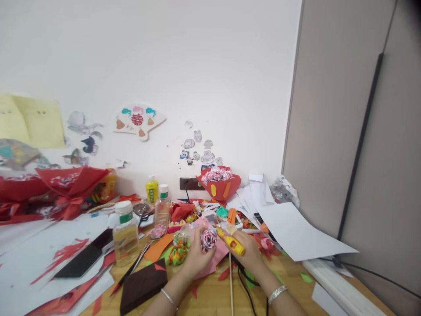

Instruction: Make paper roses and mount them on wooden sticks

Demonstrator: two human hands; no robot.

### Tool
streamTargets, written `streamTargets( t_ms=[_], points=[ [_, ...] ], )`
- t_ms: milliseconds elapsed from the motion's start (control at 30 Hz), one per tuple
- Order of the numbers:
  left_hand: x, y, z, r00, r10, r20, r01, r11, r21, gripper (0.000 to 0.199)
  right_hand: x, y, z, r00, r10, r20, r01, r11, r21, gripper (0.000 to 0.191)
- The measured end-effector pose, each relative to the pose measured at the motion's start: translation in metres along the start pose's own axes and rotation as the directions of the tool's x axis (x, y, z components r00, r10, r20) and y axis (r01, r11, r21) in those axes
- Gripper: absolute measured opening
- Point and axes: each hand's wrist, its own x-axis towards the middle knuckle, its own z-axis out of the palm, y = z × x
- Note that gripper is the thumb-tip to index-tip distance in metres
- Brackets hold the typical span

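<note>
Between the fingers of my left hand (201,253) is a rolled paper rose (209,239), striped pink, white and dark. My right hand (247,251) is wrapped around a yellow glue gun (232,242). Its orange nozzle points left at the rose's edge; whether they touch I cannot tell. Under both hands lies a pink paper sheet (215,260). A thin wooden stick (230,285) runs toward me below the glue gun, beside black cables (246,289). Left of my left hand sits a green and orange paper flower (178,253).
Two clear bottles (125,241) stand left, near a dark box (144,285) and a black tablet-like slab (85,254). Red-wrapped bouquets (219,186) stand against the wall. White sheets (296,228) and a white bar (342,289) lie right. Paper scraps litter the wooden table.
</note>
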Motion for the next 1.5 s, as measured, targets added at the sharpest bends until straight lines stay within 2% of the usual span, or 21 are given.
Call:
streamTargets(
  t_ms=[133, 300, 500, 700, 833, 1000, 1200, 1400, 1500],
  points=[
    [0.002, 0.006, -0.001, 1.000, -0.025, 0.014, 0.024, 1.000, 0.014, 0.051, 0.000, 0.000, -0.001, 0.997, -0.074, 0.002, 0.074, 0.997, -0.020, 0.026],
    [0.004, 0.015, -0.006, 0.998, -0.012, 0.060, 0.012, 1.000, -0.009, 0.042, 0.001, 0.006, -0.006, 0.983, -0.182, 0.036, 0.183, 0.983, -0.015, 0.024],
    [0.005, 0.021, -0.008, 0.994, -0.003, 0.107, 0.009, 0.999, -0.048, 0.044, 0.002, 0.005, -0.008, 0.984, -0.177, 0.019, 0.177, 0.984, -0.028, 0.017],
    [0.004, 0.025, -0.007, 0.993, -0.020, 0.114, 0.028, 0.997, -0.067, 0.043, 0.002, 0.001, -0.007, 0.963, -0.264, 0.055, 0.269, 0.955, -0.124, 0.018],
    [0.005, 0.025, -0.006, 0.993, -0.036, 0.111, 0.045, 0.996, -0.083, 0.041, 0.000, 0.000, -0.004, 0.965, -0.248, 0.089, 0.260, 0.950, -0.171, 0.016],
    [0.006, 0.019, -0.006, 0.993, -0.056, 0.107, 0.066, 0.993, -0.094, 0.044, -0.002, -0.001, 0.002, 0.974, -0.220, 0.064, 0.228, 0.955, -0.190, 0.017],
    [0.006, 0.016, -0.003, 0.995, -0.063, 0.080, 0.070, 0.994, -0.087, 0.042, -0.006, 0.002, 0.006, 0.995, -0.099, -0.014, 0.094, 0.976, -0.199, 0.018],
    [0.004, 0.012, -0.002, 0.997, -0.051, 0.062, 0.055, 0.997, -0.063, 0.045, -0.012, 0.007, 0.019, 0.987, -0.152, 0.042, 0.158, 0.962, -0.222, 0.015],
    [0.005, 0.011, -0.003, 0.998, -0.028, 0.056, 0.030, 0.999, -0.042, 0.039, -0.012, 0.010, 0.020, 0.994, -0.103, 0.047, 0.111, 0.966, -0.234, 0.014]
  ],
)
